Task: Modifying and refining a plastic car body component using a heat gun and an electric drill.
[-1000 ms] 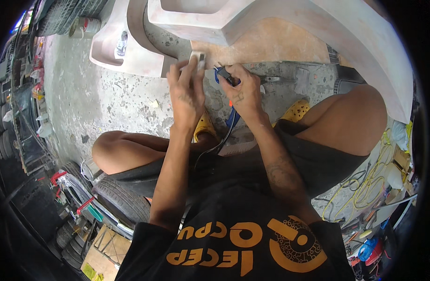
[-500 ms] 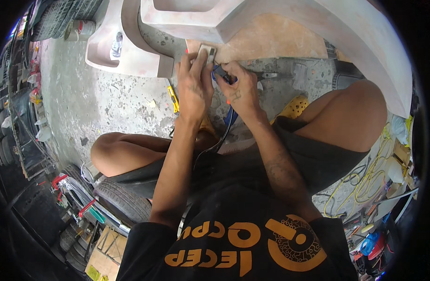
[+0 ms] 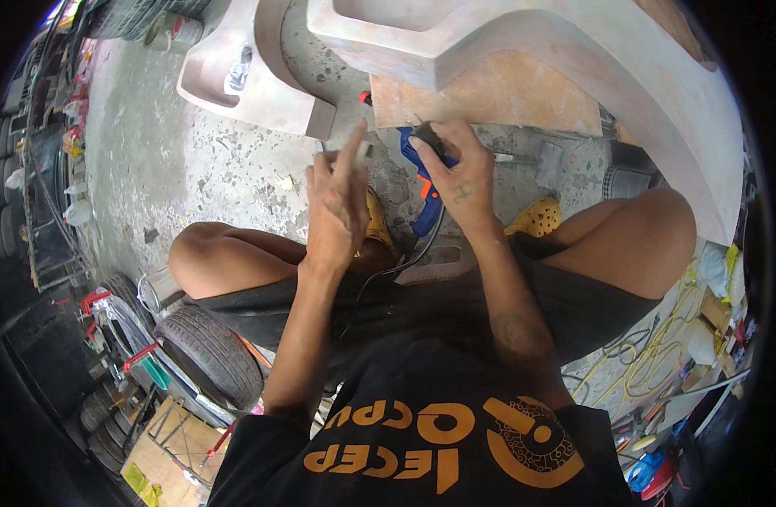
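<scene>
Evidently grasps a black, blocky, plastic-looking plug (image 3: 428, 141) in the right grip (image 3: 461, 160), likely light, stiff and best held by its body, and a blurred whitish block (image 3: 364, 149) in the left grip (image 3: 331, 201).

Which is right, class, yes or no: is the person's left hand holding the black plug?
No, the right hand holds the black plug.

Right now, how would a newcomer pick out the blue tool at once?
Start at the large pale moulding up top, then the tan board beside it. Below the board's left part, between the yellow clogs and partly behind the right hand, is the blue tool. Its orange patch and blue body set it apart from the clogs and the dark plug in that hand.
</scene>
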Available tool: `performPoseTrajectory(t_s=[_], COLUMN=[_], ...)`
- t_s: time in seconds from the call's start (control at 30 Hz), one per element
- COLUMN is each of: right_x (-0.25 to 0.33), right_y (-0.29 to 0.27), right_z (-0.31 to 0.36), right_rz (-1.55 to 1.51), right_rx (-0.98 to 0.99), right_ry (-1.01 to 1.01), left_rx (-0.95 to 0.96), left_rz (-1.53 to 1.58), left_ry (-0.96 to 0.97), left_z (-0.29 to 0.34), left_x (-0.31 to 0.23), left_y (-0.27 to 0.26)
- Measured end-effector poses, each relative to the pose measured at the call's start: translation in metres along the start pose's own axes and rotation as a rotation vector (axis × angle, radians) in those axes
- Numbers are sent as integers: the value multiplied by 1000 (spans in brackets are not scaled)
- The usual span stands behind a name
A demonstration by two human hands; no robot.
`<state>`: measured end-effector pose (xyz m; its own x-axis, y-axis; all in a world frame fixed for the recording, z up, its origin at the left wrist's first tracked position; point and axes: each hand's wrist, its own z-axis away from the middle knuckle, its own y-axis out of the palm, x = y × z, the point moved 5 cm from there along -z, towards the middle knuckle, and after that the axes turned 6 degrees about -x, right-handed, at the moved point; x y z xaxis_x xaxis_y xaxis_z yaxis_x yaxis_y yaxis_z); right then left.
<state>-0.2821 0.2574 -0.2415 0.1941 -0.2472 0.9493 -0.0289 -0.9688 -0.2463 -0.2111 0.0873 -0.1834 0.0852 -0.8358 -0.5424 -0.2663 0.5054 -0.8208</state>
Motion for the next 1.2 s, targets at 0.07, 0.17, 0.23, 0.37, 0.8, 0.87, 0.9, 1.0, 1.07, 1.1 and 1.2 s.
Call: performPoseTrajectory(t_s=[0.07,0.17,0.23,0.37,0.8,0.87,0.9,1.0,1.07,1.1,1.2], right_x=[17,61,82,102,120,122,123,125,124,124,120], right_y=[0,-17,-21,-22,-26,-26,-26,-25,-26,-22,-32], right_z=[4,10,21,34,53,53,54,55,56,56,52], right_rz=[-514,-626,-750,-1007,-1096,-1113,-1129,-1169,-1217,-1268,-837], right_rx=[79,250,279,402,416,421,426,466,472,488,354], right_ry=[285,366,426,589,888,900,911,925,921,918,729], left_rx=[29,22,31,21,-14,-36,-26,-29,6,63,200], left_rz=[97,140,146,173,808,893,952,1082,1216,1333,1625], left_ry=[-8,-41,-74,-66,-323,-267,-281,-334,-430,-471,-545], left_z=[14,29,36,47,63,59,59,58,60,62,57], left_x=[-8,-6,-8,-5,-41,-46,-45,-45,-35,-31,-37], left_y=[-9,-24,-32,-35,-72,-79,-81,-84,-82,-82,-70])
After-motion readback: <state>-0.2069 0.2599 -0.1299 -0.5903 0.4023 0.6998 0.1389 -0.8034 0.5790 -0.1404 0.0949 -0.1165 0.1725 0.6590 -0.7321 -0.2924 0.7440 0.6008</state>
